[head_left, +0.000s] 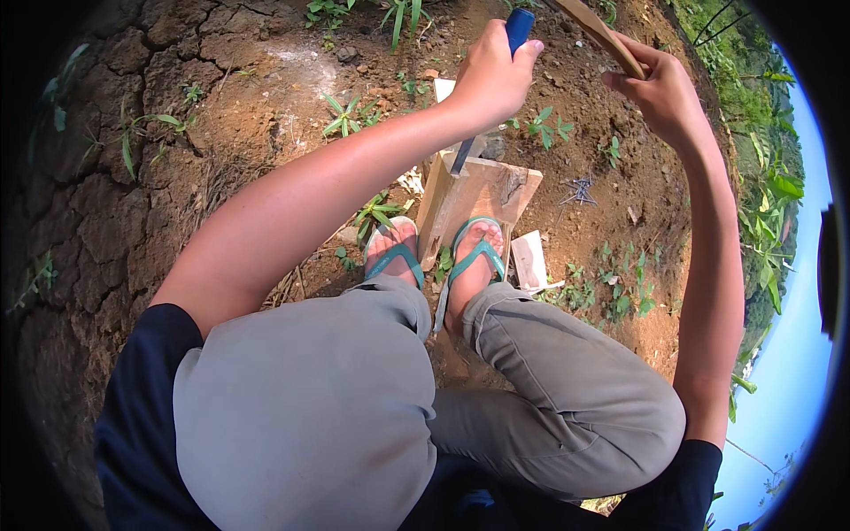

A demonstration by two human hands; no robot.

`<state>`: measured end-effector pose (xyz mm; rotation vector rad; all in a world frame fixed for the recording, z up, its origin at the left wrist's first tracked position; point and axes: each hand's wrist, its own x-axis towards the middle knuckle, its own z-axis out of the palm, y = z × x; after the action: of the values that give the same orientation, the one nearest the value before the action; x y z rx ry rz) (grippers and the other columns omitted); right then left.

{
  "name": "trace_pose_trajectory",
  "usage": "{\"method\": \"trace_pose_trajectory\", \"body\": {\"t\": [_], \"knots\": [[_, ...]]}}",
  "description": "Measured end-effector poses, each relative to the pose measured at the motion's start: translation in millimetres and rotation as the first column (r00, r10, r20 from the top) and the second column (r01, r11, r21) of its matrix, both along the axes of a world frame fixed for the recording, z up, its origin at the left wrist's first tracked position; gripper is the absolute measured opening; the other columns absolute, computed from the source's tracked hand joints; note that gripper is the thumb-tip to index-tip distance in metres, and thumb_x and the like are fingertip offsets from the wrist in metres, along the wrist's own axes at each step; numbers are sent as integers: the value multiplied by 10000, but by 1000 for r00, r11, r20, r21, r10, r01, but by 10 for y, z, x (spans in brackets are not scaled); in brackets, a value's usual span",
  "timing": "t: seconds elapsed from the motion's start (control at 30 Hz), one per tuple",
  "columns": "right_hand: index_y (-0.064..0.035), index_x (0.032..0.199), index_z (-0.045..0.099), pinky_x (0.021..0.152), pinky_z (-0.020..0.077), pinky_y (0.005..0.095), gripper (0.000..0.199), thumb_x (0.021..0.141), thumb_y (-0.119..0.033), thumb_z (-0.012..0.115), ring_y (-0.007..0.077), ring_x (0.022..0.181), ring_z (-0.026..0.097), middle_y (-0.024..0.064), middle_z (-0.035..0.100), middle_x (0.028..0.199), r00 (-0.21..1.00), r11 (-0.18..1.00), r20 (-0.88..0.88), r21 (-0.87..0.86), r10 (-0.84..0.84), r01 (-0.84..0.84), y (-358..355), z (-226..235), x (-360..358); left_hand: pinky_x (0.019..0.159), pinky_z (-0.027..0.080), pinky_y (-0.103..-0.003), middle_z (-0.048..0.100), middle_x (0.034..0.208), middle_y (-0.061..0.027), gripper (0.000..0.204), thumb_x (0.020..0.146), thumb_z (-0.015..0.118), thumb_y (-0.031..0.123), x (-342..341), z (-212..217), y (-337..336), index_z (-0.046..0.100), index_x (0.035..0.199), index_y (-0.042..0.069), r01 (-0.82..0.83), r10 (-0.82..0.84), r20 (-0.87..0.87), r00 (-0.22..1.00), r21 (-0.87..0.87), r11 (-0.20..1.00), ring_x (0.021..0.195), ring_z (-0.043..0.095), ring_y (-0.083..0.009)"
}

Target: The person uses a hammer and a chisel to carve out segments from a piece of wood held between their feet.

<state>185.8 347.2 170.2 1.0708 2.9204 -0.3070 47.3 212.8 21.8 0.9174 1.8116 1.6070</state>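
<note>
My left hand point(498, 75) is closed around the blue handle of a chisel point(520, 29). The chisel's dark blade reaches down to the top edge of a wooden piece point(500, 188), which stands upright on the ground between and just ahead of my feet. My right hand point(660, 93), raised to the right, grips a flat wooden handle point(606, 40). That handle runs up out of the picture, so whatever is at its far end is hidden. My left forearm covers part of the wood behind the blade.
My sandalled feet point(478, 252) are close against the wood. Several nails point(579, 190) lie in a loose pile on the soil at right. A small wood offcut point(529, 261) rests beside my right foot. Cracked earth point(97, 203) spreads left; greenery point(766, 190) edges the right.
</note>
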Motion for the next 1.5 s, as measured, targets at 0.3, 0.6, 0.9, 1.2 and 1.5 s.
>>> {"method": "trace_pose_trajectory", "body": {"t": [0.3, 0.6, 0.9, 1.2, 1.5], "knots": [[-284, 1417, 645, 682, 485, 301, 523, 914, -212, 771, 95, 666, 571, 8, 670, 800, 979, 993, -168, -8, -119, 119, 110, -67, 210, 811, 527, -499, 664, 993, -229, 439, 1018, 595, 366, -9, -77, 40, 514, 1157, -42, -57, 57, -1, 998, -17, 998, 893, 691, -366], [-263, 1430, 631, 801, 485, 366, 592, 871, -311, 819, 152, 791, 598, 7, 659, 817, 995, 999, 100, 34, 17, -20, -125, 149, 68, 728, 517, -508, 677, 920, -232, 351, 1009, 598, 342, -49, -224, 127, 535, 1101, 9, -179, 180, 5, 984, -49, 983, 843, 695, -398], [-290, 1401, 656, 572, 415, 312, 491, 924, -282, 770, 67, 580, 490, 22, 707, 819, 961, 979, -227, 90, -158, 183, -98, 148, -56, 792, 524, -490, 664, 959, -223, 370, 1018, 558, 291, -7, 63, -53, 494, 1177, -37, 49, -47, 53, 997, -33, 998, 878, 698, -352], [-166, 1409, 648, 537, 402, 291, 504, 918, -170, 761, 74, 587, 501, 19, 646, 736, 909, 966, -337, -3, -245, 260, -85, 163, 12, 680, 491, -414, 628, 820, -109, 293, 996, 610, 278, 18, 0, -34, 560, 1063, -3, -12, 10, 71, 997, 36, 999, 737, 627, -220], [-259, 1416, 642, 705, 517, 343, 519, 916, -196, 766, 106, 691, 626, 74, 773, 947, 965, 978, -197, 76, -176, 194, -34, 259, -55, 688, 499, -394, 623, 819, -92, 276, 984, 631, 278, 29, -49, -30, 555, 1033, 16, -17, 15, 38, 999, 59, 998, 727, 617, -203]]}}
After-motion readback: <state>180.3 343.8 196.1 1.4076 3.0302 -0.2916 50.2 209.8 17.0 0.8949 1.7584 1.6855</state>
